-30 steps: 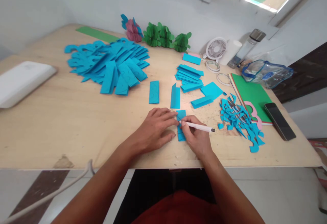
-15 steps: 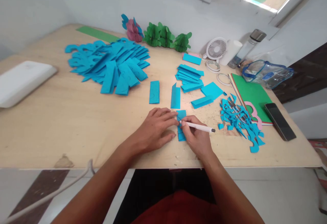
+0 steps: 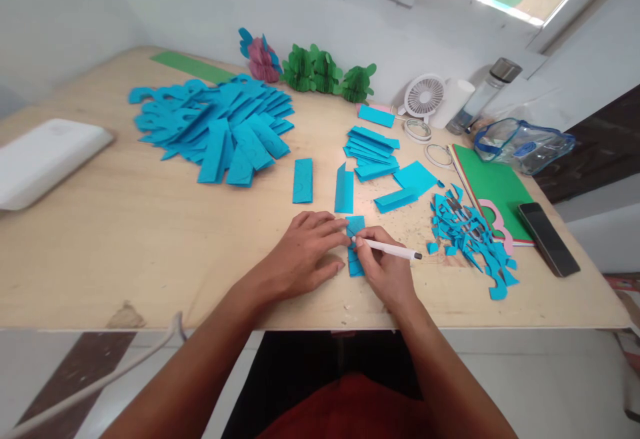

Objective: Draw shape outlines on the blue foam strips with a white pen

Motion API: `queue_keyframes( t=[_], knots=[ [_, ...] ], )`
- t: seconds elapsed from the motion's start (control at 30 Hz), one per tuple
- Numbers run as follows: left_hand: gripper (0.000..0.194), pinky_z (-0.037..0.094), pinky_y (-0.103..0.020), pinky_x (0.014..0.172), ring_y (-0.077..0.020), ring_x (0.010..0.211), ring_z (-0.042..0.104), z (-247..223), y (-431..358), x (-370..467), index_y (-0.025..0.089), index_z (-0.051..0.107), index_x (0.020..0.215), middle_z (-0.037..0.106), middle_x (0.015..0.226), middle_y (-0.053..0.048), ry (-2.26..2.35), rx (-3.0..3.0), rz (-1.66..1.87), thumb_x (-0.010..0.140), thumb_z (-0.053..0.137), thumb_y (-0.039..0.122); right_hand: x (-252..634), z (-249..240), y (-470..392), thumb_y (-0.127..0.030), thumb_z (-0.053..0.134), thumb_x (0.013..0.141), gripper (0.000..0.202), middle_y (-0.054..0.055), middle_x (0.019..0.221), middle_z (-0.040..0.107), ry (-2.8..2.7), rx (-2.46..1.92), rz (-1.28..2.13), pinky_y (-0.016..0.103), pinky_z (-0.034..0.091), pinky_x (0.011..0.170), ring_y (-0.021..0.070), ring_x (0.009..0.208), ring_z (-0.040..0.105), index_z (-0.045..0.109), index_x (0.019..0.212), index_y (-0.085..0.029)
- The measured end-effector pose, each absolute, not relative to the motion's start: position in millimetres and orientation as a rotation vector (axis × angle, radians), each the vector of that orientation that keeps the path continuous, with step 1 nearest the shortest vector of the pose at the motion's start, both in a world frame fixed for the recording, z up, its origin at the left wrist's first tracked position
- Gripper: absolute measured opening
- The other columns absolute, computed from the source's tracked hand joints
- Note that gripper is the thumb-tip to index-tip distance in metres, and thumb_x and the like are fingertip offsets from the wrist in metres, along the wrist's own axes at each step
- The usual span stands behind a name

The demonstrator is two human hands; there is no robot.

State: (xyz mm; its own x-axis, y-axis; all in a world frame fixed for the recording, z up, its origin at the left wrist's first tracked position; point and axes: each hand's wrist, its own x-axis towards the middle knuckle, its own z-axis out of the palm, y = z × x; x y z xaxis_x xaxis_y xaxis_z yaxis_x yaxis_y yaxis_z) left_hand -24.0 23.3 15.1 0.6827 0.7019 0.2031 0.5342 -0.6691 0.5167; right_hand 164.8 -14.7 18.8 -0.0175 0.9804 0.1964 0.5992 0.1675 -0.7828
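Note:
A small folded blue paper with dark curved lines lies on the wooden table near its front edge. My right hand grips a white pen, its tip down on the paper's middle. Spread flat on the table, my left hand touches the paper's left edge with its fingertips. Just beyond the paper stands a half-open folded blue piece, and to its left lies another folded blue strip.
A big pile of folded blue papers lies back left, a white device far left. Blue scraps, a phone and a green sheet are at right. Green paper shapes, a fan and a bottle line the wall.

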Motion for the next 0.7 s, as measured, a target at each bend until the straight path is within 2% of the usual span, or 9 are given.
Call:
queue_keyframes(
  t=[0.7],
  knots=[
    [0.036, 0.029, -0.056, 0.111, -0.0311, 0.133, 0.043, 17.1, 23.4, -24.2, 0.026, 0.062, 0.122, 0.053, 0.144, -0.006, 0.969, 2.476, 0.519, 0.087, 0.054, 0.028, 165.7, 17.4, -14.7, -0.027, 0.050, 0.091, 0.013, 0.001, 0.074, 0.067, -1.703, -1.516, 0.654, 0.023, 0.043, 0.053, 0.0137, 0.061, 0.058, 0.062, 0.088, -0.022]
  ],
)
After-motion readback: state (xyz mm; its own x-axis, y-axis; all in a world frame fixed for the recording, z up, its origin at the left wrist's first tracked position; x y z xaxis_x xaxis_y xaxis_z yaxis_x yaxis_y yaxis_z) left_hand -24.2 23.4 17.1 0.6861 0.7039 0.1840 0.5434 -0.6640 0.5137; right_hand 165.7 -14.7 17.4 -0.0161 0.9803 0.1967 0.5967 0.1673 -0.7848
